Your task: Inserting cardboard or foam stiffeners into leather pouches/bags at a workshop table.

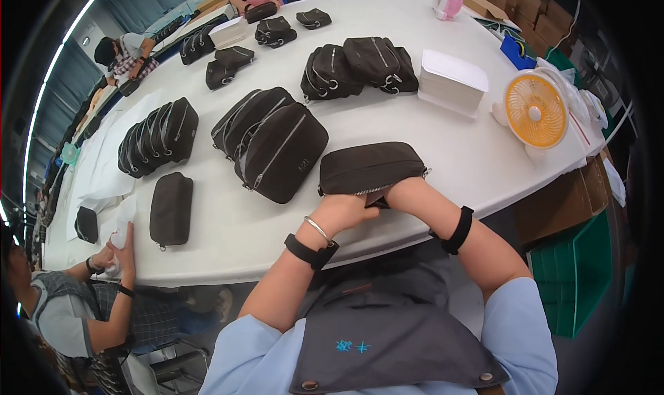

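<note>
A dark brown zippered pouch [372, 165] lies on the white table close in front of me, its zip opening toward my body. At that opening, my left hand [349, 213] is closed on the pouch's near edge, thumb outside and some fingers hidden. My right hand [406, 193] reaches into the opening from the right, and its fingers are out of sight inside the pouch. Just left of the pouch, larger dark bags [282, 149] with silver zips lean against each other.
Further dark bags stand in a row [160, 138] and in a pile [360, 66]. A stack of white sheets [453, 80] and an orange fan [536, 111] are at the right. A co-worker's hands [119, 251] hold white material at the left. A green crate [570, 274] sits below the table.
</note>
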Action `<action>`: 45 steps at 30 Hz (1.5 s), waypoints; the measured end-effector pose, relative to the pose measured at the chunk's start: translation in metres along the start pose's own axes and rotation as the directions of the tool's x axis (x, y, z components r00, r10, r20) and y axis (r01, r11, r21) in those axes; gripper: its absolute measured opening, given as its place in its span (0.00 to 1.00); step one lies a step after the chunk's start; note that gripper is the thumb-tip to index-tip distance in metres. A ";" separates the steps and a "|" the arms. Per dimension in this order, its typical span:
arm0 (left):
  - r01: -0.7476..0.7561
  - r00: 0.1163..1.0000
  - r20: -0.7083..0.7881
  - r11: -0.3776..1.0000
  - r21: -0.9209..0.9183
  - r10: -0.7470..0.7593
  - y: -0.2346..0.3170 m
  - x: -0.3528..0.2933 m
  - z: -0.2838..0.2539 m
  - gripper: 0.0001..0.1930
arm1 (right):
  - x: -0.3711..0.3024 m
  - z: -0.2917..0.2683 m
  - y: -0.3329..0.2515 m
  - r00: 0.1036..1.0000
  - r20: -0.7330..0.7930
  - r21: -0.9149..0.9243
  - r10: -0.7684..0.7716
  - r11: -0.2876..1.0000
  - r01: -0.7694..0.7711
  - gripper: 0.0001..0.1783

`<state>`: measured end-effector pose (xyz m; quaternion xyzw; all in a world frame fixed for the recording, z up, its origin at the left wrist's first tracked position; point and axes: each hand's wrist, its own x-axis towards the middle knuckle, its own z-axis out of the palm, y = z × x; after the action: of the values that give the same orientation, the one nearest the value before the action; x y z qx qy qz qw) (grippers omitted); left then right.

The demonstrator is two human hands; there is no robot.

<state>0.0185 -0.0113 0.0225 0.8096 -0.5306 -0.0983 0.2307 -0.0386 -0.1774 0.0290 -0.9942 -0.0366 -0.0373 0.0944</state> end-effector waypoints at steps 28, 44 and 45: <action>-0.005 0.867 -0.499 1.000 -0.027 -0.009 -0.001 0.029 0.039 0.14 | 0.005 0.036 0.001 0.979 -0.198 0.040 0.057 0.998 -0.050 0.18; -0.009 0.952 -0.303 0.993 0.115 0.044 -0.018 0.002 0.046 0.16 | -0.011 0.063 -0.009 0.934 -0.356 0.105 0.029 0.994 0.009 0.24; -0.027 0.952 -0.303 0.996 0.086 0.052 -0.019 0.000 0.046 0.16 | -0.012 0.059 -0.009 0.953 -0.299 -0.026 0.048 0.998 -0.059 0.24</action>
<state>0.0155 -0.0178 -0.0265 0.8130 -0.5083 0.0538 0.2787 -0.0473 -0.1582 -0.0281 -0.9793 0.0056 -0.1848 0.0827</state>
